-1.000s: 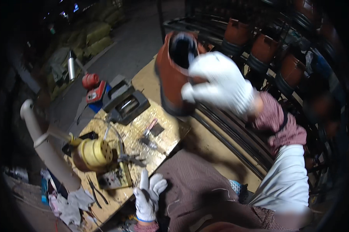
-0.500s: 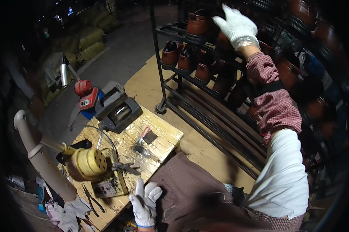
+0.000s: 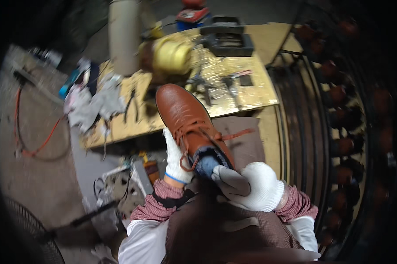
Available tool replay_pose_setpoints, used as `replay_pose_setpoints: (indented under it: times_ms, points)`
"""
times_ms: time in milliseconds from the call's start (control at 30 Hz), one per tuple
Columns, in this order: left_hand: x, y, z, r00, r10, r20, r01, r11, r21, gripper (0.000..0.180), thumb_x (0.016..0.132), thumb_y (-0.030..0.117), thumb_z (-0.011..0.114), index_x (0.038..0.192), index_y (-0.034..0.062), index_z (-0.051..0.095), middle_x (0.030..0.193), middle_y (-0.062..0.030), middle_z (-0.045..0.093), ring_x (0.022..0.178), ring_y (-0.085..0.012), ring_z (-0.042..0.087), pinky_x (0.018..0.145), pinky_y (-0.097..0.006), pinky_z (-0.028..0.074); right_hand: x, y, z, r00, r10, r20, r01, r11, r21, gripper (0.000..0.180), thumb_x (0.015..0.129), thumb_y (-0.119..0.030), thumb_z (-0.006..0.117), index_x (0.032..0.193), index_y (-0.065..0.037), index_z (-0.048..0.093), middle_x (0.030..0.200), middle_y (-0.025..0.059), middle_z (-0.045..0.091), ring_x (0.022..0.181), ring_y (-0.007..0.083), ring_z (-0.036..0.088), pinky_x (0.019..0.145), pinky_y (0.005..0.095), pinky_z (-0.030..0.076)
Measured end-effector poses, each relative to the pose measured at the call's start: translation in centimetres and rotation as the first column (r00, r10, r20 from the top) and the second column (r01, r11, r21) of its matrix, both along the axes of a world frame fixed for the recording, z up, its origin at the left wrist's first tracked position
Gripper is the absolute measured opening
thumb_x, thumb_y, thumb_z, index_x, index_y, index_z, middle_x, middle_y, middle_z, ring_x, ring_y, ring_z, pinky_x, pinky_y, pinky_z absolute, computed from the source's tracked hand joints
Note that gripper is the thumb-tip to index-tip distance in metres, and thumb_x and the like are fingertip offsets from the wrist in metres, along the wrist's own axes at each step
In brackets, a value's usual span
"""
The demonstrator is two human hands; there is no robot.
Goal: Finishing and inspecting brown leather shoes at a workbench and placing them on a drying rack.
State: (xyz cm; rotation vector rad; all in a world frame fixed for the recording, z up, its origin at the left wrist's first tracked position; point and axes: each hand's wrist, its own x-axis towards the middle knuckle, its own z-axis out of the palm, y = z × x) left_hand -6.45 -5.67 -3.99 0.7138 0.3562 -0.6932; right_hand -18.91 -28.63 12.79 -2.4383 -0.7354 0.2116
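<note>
A reddish-brown leather lace-up shoe (image 3: pixel 181 108) is in front of me, toe pointing up and away, its laces loose and trailing to the right. My left hand (image 3: pixel 176 154), in a white glove, is closed around the shoe's left side, most of its fingers hidden beneath. At the heel end, my white-gloved right hand (image 3: pixel 251 185) grips the back of the shoe, fingertips at the opening where a bluish-grey lining shows. Brown cloth covers my lap below both hands.
Beyond the shoe stands a wooden workbench (image 3: pixel 119 134) with pliers (image 3: pixel 129 105), a brush (image 3: pixel 231 86), a grey rag (image 3: pixel 106 103), a blurred yellow round device (image 3: pixel 172 55) and a black metal fixture (image 3: pixel 227 39). A dark rack (image 3: pixel 302 110) of brown shoes runs along the right. A fan (image 3: pixel 27 229) is lower left.
My right hand has come down from the rack to my lap, and a brown shoe is now between both hands. My left hand has left the bench edge. The view has swung left.
</note>
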Motion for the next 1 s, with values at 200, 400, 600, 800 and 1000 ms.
replay_pose_setpoints:
  times_ms: [200,400,600,800,1000]
  points:
    - [2.4,10.9,-10.4,0.995,0.062,0.079,-0.046,0.982,-0.183,0.085,0.101,0.070,0.043,0.157,0.0075,0.031,0.152,-0.0237,0.046,0.123,-0.0398,0.062,0.103,-0.056,0.056,2.5,0.7,-3.4,0.913,-0.286,0.292,0.218,0.945,0.244,0.050,0.082,-0.023,0.078,0.127,-0.004,0.072,0.133,0.0162,0.069,0.105,0.0256,0.073,0.077,0.0330,0.055]
    - [7.7,9.3,-4.3,0.956,0.295,0.003,-0.281,0.914,-0.293,0.075,0.100,0.065,0.048,0.155,0.0140,0.040,0.154,-0.0175,0.049,0.134,-0.0401,0.054,0.109,-0.060,0.049,1.6,-0.1,-6.1,0.861,-0.478,0.172,0.416,0.858,0.302,0.046,0.078,-0.019,0.083,0.121,-0.007,0.075,0.127,0.0153,0.071,0.099,0.0294,0.074,0.082,0.0364,0.058]
    - [8.7,11.4,-7.8,0.940,0.326,0.104,-0.224,0.816,-0.533,0.076,0.099,0.067,0.049,0.156,0.0168,0.042,0.154,-0.0148,0.050,0.135,-0.0381,0.054,0.111,-0.059,0.047,0.9,0.8,-7.1,0.843,-0.537,-0.015,0.525,0.817,0.240,0.042,0.076,-0.014,0.081,0.116,-0.004,0.075,0.122,0.0163,0.072,0.105,0.0319,0.073,0.090,0.0376,0.059]
    - [7.6,11.4,-6.8,0.929,0.225,0.293,0.026,0.751,-0.660,0.086,0.096,0.075,0.047,0.156,0.0135,0.041,0.154,-0.0156,0.049,0.136,-0.0361,0.052,0.113,-0.057,0.044,1.7,0.7,-7.5,0.833,-0.550,-0.060,0.547,0.804,0.231,0.039,0.077,-0.015,0.082,0.114,-0.005,0.075,0.124,0.0151,0.072,0.109,0.0322,0.072,0.092,0.0378,0.058]
    - [6.3,5.8,5.1,0.920,0.313,0.235,-0.324,0.946,0.012,0.088,0.098,0.077,0.040,0.159,0.0124,0.036,0.156,-0.0120,0.047,0.139,-0.0303,0.051,0.118,-0.047,0.042,3.2,1.2,-7.5,0.886,-0.464,-0.006,0.454,0.864,0.216,0.042,0.076,-0.017,0.083,0.116,-0.006,0.075,0.123,0.0138,0.072,0.109,0.0321,0.072,0.092,0.0390,0.057]
